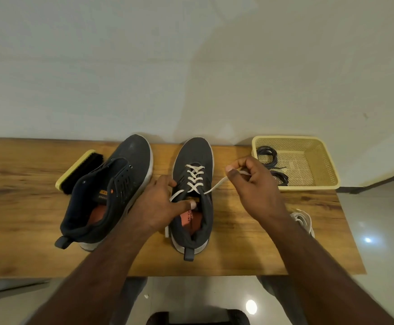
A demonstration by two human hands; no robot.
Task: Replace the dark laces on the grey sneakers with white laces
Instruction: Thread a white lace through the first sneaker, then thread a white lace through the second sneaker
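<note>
- Sneakers in dark grey are set side by side on a wooden desk (250,242), toes toward the wall
- One grey sneaker (192,198), the right-hand one of the pair, is laced with a white lace (194,177) crossed over several rows of eyelets
- One end of that white lace is drawn out to the right and is pinched between thumb and fingers (230,171) of the right hand (254,184), which is held above the desk just beside the sneaker
- The other end of the lace is run leftward under the left hand (161,202), which is laid over the collar of the laced sneaker; its thumb is pressed at the tongue, and whether the lace is gripped there cannot be told
- The second sneaker (107,195) is placed to the left, tipped onto its side, with bare eyelets and the orange insole shown
- Dark laces (267,156) are coiled in a pale yellow plastic basket (318,165) at the far right corner of the desk
- A spare white lace (305,221) is bundled near the right edge of the desk, partly hidden by the right forearm
- A shoe brush (78,172) with dark bristles and a yellow back is laid behind the left sneaker, touching it
</note>
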